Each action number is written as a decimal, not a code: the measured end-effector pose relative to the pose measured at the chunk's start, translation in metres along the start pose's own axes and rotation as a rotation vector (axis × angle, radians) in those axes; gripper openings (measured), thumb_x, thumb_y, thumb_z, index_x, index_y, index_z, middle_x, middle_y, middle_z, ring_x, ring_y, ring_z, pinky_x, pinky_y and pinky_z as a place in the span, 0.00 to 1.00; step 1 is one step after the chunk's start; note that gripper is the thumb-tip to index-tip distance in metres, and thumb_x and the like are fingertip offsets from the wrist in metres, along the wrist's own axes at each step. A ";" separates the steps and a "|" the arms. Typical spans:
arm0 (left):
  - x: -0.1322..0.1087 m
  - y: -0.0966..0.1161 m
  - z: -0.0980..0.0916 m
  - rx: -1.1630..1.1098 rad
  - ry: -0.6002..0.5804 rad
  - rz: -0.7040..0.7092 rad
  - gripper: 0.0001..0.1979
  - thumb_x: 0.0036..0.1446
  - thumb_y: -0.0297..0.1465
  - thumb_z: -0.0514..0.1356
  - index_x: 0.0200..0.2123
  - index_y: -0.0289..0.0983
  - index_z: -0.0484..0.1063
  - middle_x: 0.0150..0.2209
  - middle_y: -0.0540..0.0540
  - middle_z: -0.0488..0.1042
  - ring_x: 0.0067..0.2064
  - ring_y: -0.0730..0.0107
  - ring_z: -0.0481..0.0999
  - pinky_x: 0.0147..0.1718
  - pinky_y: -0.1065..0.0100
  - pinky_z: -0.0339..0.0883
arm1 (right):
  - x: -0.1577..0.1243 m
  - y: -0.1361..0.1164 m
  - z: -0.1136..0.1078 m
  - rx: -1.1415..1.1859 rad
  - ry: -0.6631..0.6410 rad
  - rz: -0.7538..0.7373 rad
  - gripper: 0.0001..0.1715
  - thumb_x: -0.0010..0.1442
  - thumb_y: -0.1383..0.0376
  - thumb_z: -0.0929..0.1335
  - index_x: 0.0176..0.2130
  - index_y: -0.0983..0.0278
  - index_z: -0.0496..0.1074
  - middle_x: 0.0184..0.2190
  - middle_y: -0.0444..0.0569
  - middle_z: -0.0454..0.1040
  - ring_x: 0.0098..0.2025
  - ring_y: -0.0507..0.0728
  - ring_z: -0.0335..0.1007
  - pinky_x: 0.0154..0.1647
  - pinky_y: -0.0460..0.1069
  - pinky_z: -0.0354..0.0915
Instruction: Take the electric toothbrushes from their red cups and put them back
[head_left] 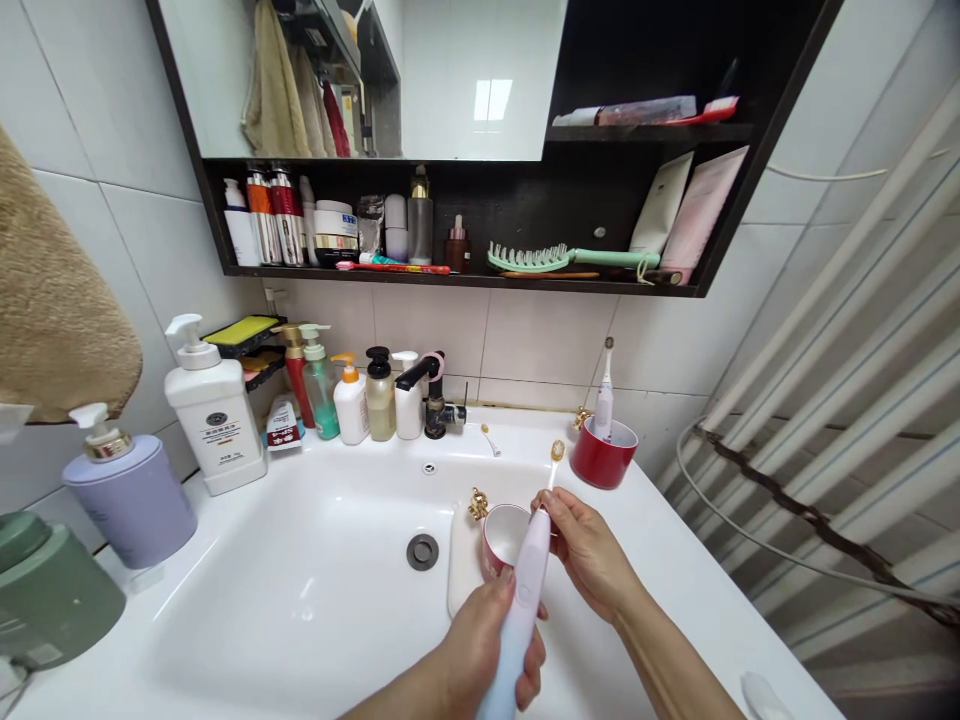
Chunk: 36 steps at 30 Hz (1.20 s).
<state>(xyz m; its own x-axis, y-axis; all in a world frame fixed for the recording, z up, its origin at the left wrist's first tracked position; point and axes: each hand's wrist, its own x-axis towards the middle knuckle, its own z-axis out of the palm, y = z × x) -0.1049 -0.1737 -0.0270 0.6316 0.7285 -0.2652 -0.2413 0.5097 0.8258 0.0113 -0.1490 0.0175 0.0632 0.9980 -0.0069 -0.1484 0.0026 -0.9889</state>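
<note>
My left hand (480, 640) is wrapped round the lower body of a pale electric toothbrush (525, 590), which stands upright over the sink. My right hand (589, 550) pinches the toothbrush near its neck, just below the yellowish brush head (557, 452). Right behind the toothbrush a pink cup (501, 537) with a gold knob on its handle sits on the sink's inner ledge. A red cup (604, 455) holding a second white electric toothbrush (604, 395) stands on the rim further back.
White sink (315, 590) with a drain (422, 551) and a black tap (429, 390). Several pump bottles line the back rim and left side. A dark shelf above holds toiletries and a green hairbrush (559, 258). A brown towel hangs at left, a striped curtain at right.
</note>
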 end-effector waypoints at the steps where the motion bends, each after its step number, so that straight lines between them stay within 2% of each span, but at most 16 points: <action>1: 0.000 0.000 -0.001 0.015 -0.004 0.009 0.28 0.40 0.52 0.39 0.31 0.33 0.56 0.11 0.55 0.58 0.10 0.80 0.55 0.11 0.75 0.46 | 0.000 0.000 0.001 -0.019 0.001 -0.010 0.14 0.45 0.56 0.61 0.20 0.65 0.60 0.15 0.38 0.55 0.18 0.46 0.50 0.22 0.43 0.53; 6: -0.002 0.003 -0.003 0.074 -0.049 0.066 0.26 0.42 0.51 0.38 0.28 0.33 0.56 0.12 0.54 0.58 0.10 0.80 0.56 0.11 0.75 0.47 | -0.001 0.003 0.005 -0.034 0.010 -0.041 0.14 0.46 0.56 0.60 0.21 0.64 0.60 0.14 0.38 0.56 0.17 0.46 0.51 0.19 0.43 0.53; 9: -0.001 0.008 -0.001 0.087 -0.051 0.120 0.25 0.42 0.51 0.40 0.27 0.33 0.56 0.13 0.54 0.59 0.11 0.81 0.56 0.12 0.76 0.48 | -0.007 0.003 0.011 0.014 -0.051 -0.044 0.15 0.48 0.55 0.56 0.24 0.64 0.61 0.17 0.40 0.59 0.17 0.47 0.53 0.17 0.43 0.52; 12: 0.002 0.015 0.001 0.128 0.047 0.220 0.26 0.42 0.51 0.39 0.28 0.34 0.57 0.13 0.54 0.59 0.11 0.81 0.56 0.12 0.76 0.49 | -0.015 0.002 0.019 -0.061 -0.136 -0.085 0.14 0.46 0.56 0.59 0.29 0.64 0.61 0.21 0.42 0.62 0.20 0.48 0.56 0.20 0.44 0.54; 14: 0.006 0.021 -0.002 0.238 0.139 0.283 0.25 0.44 0.49 0.37 0.28 0.34 0.58 0.14 0.53 0.60 0.13 0.80 0.57 0.13 0.75 0.51 | -0.015 -0.002 0.022 -0.143 -0.142 -0.131 0.14 0.43 0.59 0.63 0.30 0.64 0.62 0.23 0.43 0.63 0.24 0.50 0.58 0.24 0.45 0.56; 16: 0.011 0.027 -0.009 0.470 0.251 0.352 0.24 0.47 0.46 0.36 0.28 0.34 0.60 0.17 0.51 0.63 0.17 0.77 0.62 0.18 0.73 0.56 | -0.007 -0.007 0.020 -0.179 -0.049 -0.197 0.16 0.41 0.60 0.64 0.32 0.65 0.62 0.25 0.44 0.65 0.27 0.51 0.59 0.28 0.46 0.57; 18: 0.017 0.030 -0.018 0.748 0.383 0.433 0.20 0.49 0.40 0.37 0.29 0.35 0.62 0.26 0.47 0.66 0.27 0.75 0.65 0.28 0.72 0.58 | 0.007 -0.011 0.014 -0.201 0.128 -0.301 0.19 0.42 0.59 0.63 0.35 0.66 0.61 0.28 0.46 0.66 0.30 0.52 0.59 0.30 0.47 0.57; 20: 0.023 0.030 -0.026 0.872 0.465 0.450 0.13 0.48 0.34 0.43 0.31 0.36 0.62 0.35 0.46 0.64 0.37 0.72 0.63 0.37 0.71 0.55 | 0.023 -0.010 0.005 -0.286 0.284 -0.408 0.21 0.42 0.58 0.62 0.37 0.66 0.61 0.29 0.47 0.66 0.30 0.53 0.59 0.30 0.47 0.56; 21: 0.026 0.028 -0.028 0.905 0.486 0.444 0.11 0.45 0.32 0.47 0.32 0.35 0.63 0.38 0.44 0.63 0.41 0.70 0.61 0.41 0.70 0.52 | 0.030 -0.007 0.001 -0.364 0.313 -0.425 0.20 0.43 0.59 0.61 0.37 0.66 0.61 0.28 0.47 0.66 0.29 0.53 0.59 0.29 0.47 0.56; 25: 0.035 0.017 -0.024 1.025 0.479 0.414 0.14 0.35 0.29 0.55 0.32 0.35 0.64 0.47 0.42 0.54 0.49 0.62 0.52 0.46 0.66 0.45 | 0.045 0.016 -0.009 -0.677 0.269 -0.380 0.17 0.44 0.61 0.59 0.34 0.66 0.63 0.23 0.46 0.67 0.25 0.53 0.60 0.27 0.47 0.56; 30: 0.045 0.011 -0.017 1.251 0.429 0.323 0.14 0.32 0.32 0.59 0.27 0.35 0.65 0.51 0.42 0.48 0.49 0.61 0.53 0.43 0.67 0.51 | 0.043 0.038 -0.012 -0.843 0.212 -0.377 0.13 0.45 0.62 0.56 0.30 0.64 0.63 0.22 0.45 0.67 0.24 0.53 0.61 0.26 0.46 0.56; 33: 0.055 0.015 -0.014 1.268 0.442 0.397 0.08 0.34 0.30 0.58 0.22 0.34 0.65 0.50 0.42 0.50 0.49 0.62 0.53 0.43 0.68 0.51 | 0.047 0.038 -0.017 -0.864 0.173 -0.356 0.14 0.45 0.62 0.56 0.31 0.64 0.63 0.21 0.45 0.67 0.24 0.53 0.61 0.25 0.46 0.56; 36: 0.071 0.029 -0.004 1.268 0.426 0.519 0.09 0.34 0.31 0.59 0.22 0.33 0.65 0.47 0.40 0.56 0.47 0.62 0.57 0.43 0.67 0.52 | 0.059 0.025 -0.026 -0.865 0.216 -0.375 0.16 0.46 0.62 0.56 0.35 0.65 0.62 0.23 0.46 0.68 0.25 0.53 0.63 0.25 0.45 0.57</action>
<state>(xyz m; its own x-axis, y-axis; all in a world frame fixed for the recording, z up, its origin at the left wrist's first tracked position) -0.0701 -0.1054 -0.0239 0.3578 0.8971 0.2590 0.5794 -0.4308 0.6919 0.0372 -0.0919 -0.0113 0.1518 0.9083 0.3898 0.6907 0.1846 -0.6992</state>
